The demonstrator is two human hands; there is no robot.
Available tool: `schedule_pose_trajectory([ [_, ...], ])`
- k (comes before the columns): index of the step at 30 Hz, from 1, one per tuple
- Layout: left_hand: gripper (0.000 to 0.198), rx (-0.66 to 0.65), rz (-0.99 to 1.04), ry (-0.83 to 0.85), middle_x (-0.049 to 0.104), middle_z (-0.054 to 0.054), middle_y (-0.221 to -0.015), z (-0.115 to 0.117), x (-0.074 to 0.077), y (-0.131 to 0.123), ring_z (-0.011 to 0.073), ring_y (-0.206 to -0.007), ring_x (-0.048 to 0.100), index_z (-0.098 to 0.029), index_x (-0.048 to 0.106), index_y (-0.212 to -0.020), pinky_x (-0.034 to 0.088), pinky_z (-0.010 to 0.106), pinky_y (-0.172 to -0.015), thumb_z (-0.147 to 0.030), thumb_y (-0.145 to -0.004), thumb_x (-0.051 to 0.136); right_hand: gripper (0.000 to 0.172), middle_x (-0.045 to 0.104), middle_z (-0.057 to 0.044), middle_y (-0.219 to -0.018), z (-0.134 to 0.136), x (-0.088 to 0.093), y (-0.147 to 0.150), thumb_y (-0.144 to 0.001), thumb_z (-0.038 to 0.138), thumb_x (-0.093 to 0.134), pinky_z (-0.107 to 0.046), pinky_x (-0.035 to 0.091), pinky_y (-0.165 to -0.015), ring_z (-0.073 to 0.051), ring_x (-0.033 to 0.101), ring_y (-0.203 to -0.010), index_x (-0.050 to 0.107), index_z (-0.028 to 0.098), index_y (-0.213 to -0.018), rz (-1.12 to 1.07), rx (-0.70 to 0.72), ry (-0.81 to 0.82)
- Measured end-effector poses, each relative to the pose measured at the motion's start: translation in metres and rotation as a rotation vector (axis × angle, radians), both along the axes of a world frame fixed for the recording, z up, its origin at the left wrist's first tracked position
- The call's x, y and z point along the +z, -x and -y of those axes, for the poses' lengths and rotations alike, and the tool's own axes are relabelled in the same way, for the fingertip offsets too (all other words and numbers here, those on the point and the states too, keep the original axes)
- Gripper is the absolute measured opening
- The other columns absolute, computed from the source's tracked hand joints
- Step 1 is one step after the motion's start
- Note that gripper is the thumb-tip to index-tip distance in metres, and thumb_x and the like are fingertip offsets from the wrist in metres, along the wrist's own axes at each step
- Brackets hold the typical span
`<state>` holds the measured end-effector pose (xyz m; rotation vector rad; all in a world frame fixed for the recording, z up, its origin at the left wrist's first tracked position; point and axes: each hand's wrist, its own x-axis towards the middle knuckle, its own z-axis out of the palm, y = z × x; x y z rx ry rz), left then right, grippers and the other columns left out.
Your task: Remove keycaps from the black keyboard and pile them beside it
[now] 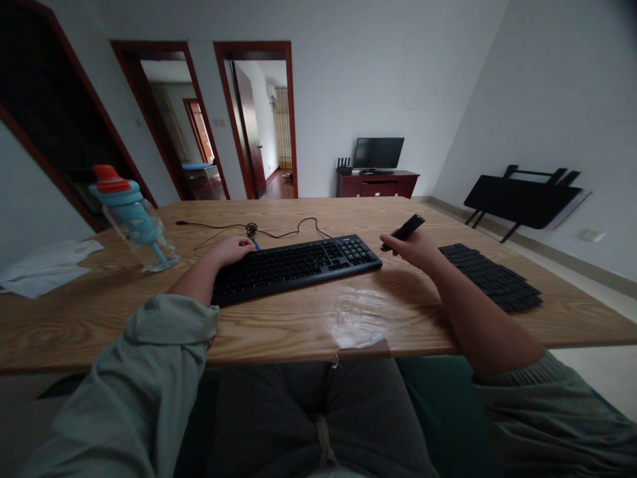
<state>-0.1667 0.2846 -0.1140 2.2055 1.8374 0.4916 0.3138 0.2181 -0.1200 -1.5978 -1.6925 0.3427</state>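
Note:
A black keyboard [293,265] lies across the middle of the wooden table [298,325]. My left hand [233,251] rests at its left end, fingers curled around a small blue-handled tool whose tip shows by the keys. To the right of the keyboard, my right hand [413,247] is raised a little and grips a slim black stick-shaped object [405,230] that points up and to the right.
A second black keyboard or key panel [490,277] lies at the right. A clear bottle with a blue and orange cap [134,219] stands at the left, next to white cloth [44,265]. A black cable [259,230] runs behind the keyboard.

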Motion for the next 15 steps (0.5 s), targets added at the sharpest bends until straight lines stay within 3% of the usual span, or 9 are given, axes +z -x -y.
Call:
schedule_pose_trajectory([
  [4,0.031,-0.01,0.005,-0.001,0.077,0.003,-0.093,0.0013,0.0016,-0.0012,0.0241,-0.091,0.07,-0.023,0.076,-0.086,0.052,0.031,-0.083,-0.047,-0.079,0.056,0.044,0.063,-0.006,-0.057,0.0019,0.0015,0.0038,-0.082,0.055,0.062,-0.031,0.041,-0.057,-0.018,0.057,-0.057,0.063,0.018,-0.059,0.019,-0.006,-0.018],
  [10,0.03,0.005,0.009,0.013,0.078,0.004,-0.091,0.0039,0.0045,-0.0034,0.0255,-0.089,0.069,-0.023,0.076,-0.084,0.053,0.033,-0.081,-0.045,-0.078,0.057,0.035,0.066,-0.004,-0.063,0.002,0.0036,0.0028,-0.082,0.051,0.063,-0.031,0.042,-0.058,-0.018,0.058,-0.06,0.072,0.018,-0.079,0.081,0.091,-0.014],
  [15,0.032,-0.001,0.014,0.012,0.078,0.004,-0.092,0.003,0.003,-0.0026,0.0252,-0.09,0.069,-0.023,0.075,-0.085,0.053,0.033,-0.082,-0.046,-0.078,0.055,0.025,0.068,-0.004,-0.07,0.0001,0.002,0.0029,-0.079,0.045,0.065,-0.032,0.045,-0.065,-0.02,0.06,-0.068,0.07,0.021,-0.075,0.031,0.139,-0.037],
])
